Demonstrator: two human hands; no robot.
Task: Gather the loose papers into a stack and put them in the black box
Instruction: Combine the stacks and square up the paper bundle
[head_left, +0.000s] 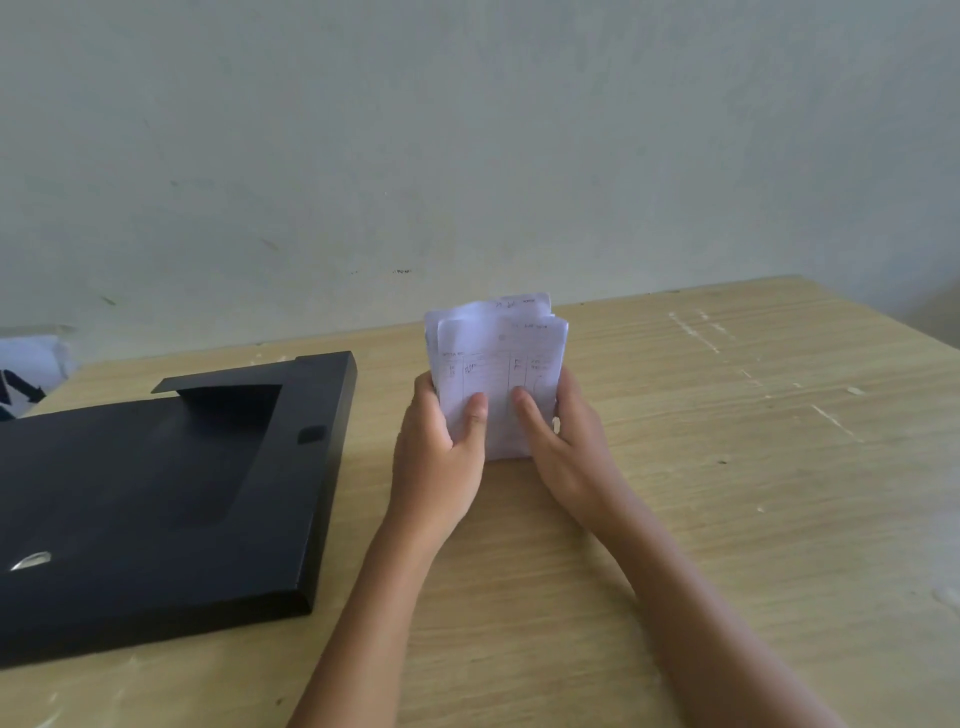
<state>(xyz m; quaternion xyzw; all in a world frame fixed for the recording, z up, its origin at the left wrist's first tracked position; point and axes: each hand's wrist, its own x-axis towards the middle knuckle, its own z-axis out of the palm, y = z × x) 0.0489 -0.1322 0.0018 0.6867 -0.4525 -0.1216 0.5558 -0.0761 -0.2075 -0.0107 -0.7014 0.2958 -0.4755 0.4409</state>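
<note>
1. The papers (496, 374) stand upright on their lower edge on the table (727, 467), gathered into one bundle between both hands.
2. The left hand (439, 457) grips the bundle's left edge, thumb curled across the front sheet and the other fingers hidden behind.
3. The right hand (563, 447) grips the right edge the same way, its thumb lying on the front sheet close to the left thumb; the rest of its fingers are out of sight behind the papers.
4. The sheets are not squared up: the tops sit at uneven heights above the hands, and the front sheet carries ruled lines and handwriting.
5. The black box (156, 499) lies flat on the table to the left of the left hand, close beside it but apart, with its flap closed.
</note>
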